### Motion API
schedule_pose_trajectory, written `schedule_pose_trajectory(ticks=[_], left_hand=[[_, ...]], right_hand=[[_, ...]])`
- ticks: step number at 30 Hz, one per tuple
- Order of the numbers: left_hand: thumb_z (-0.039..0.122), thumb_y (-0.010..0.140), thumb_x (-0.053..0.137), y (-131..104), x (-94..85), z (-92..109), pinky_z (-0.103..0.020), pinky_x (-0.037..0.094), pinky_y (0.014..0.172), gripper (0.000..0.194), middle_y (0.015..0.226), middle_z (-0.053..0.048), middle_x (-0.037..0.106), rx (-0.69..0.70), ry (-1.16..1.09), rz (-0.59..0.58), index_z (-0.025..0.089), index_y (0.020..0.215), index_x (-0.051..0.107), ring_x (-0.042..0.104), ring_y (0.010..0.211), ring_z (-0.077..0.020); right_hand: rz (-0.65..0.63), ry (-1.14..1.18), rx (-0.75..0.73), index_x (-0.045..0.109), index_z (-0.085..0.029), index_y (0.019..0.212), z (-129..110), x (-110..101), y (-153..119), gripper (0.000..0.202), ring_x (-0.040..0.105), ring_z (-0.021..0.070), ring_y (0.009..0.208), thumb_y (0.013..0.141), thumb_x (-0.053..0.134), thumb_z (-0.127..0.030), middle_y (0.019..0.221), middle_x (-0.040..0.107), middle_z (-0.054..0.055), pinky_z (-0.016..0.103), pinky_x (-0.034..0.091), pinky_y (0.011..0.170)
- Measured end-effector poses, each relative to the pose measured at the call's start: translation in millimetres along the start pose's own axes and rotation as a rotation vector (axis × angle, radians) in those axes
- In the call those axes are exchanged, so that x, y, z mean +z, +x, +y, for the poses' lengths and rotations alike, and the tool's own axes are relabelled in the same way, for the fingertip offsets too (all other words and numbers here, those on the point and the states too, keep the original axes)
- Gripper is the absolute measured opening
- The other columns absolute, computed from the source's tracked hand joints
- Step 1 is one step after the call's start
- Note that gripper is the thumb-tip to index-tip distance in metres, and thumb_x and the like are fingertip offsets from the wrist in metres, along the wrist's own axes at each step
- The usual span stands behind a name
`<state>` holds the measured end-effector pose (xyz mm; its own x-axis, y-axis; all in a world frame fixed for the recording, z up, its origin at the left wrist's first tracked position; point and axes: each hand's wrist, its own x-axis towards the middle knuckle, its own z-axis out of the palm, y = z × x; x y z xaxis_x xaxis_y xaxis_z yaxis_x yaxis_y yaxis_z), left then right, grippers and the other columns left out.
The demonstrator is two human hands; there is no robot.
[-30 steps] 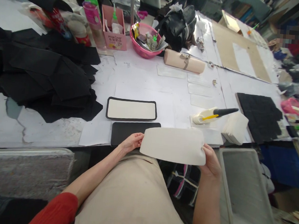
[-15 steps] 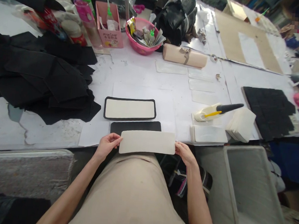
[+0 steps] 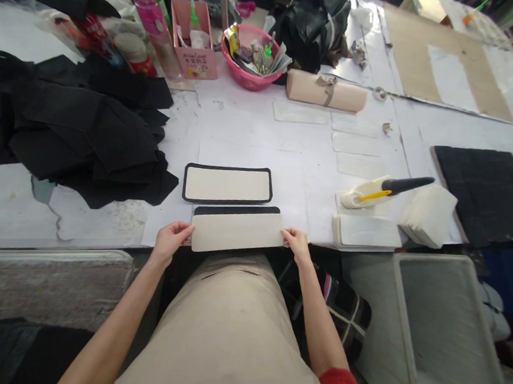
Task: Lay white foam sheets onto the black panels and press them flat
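A cream rectangular panel is stretched between my two hands at the table's front edge. My left hand pinches its left end and my right hand pinches its right end. Beneath the panel lies a black piece, showing only as a strip along the far side. Just beyond it, a second cream panel rests centred on a black piece with rounded corners, leaving a black border all round.
Black sheets are heaped on the left. To the right are a brush, a stack of pale pieces and a black stack. A pink bowl and a rolled bundle sit farther back. A grey bin stands below right.
Both hands have moved left with the cream panel, which now covers most of the black piece below it. The view has shifted slightly.
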<state>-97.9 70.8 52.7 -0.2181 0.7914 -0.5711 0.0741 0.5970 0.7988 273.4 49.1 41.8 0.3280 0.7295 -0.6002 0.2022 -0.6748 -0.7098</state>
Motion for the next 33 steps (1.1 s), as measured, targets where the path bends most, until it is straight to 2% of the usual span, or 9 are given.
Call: schedule_pose_trajectory(ticks=[4,8,20,33], left_hand=[[0.047,0.05,0.081,12,5.5,0,-0.02,0.034,0.041,0.043,0.05,0.003,0.056,-0.019,0.022,0.03,0.012,0.07,0.065,0.045,0.044,-0.0078],[0.046,0.049,0.08,21,9.2,-2,-0.02,0.03,0.039,0.041,0.049,0.003,0.055,-0.026,0.051,0.057,0.013,0.068,0.065,0.044,0.043,-0.0079],[0.046,0.049,0.079,32,6.6,-9,-0.02,0.028,0.04,0.04,0.05,0.001,0.057,-0.055,0.114,0.096,0.013,0.067,0.066,0.042,0.042,-0.0075],[0.044,0.053,0.075,40,11.7,-15,-0.022,0.028,0.041,0.033,0.046,0.003,0.053,-0.042,0.15,0.096,0.014,0.064,0.066,0.04,0.041,-0.0079]], right_hand=[[0.084,-0.384,-0.057,0.069,-0.019,0.074,-3,7,13,0.027,0.062,0.0157,0.065,0.077,0.058,-0.043,0.063,0.067,0.001,0.023,0.043,0.06],[0.105,-0.556,-0.055,0.072,-0.02,0.077,-9,9,20,0.024,0.065,0.0177,0.07,0.08,0.057,-0.038,0.07,0.072,0.003,0.024,0.042,0.062],[0.066,-0.596,-0.005,0.072,-0.019,0.078,-13,16,30,0.022,0.069,0.0183,0.074,0.082,0.06,-0.036,0.075,0.074,0.004,0.023,0.044,0.065],[0.066,-0.594,0.004,0.073,-0.019,0.077,-11,14,37,0.024,0.068,0.0197,0.071,0.08,0.058,-0.037,0.068,0.073,0.005,0.024,0.044,0.063]])
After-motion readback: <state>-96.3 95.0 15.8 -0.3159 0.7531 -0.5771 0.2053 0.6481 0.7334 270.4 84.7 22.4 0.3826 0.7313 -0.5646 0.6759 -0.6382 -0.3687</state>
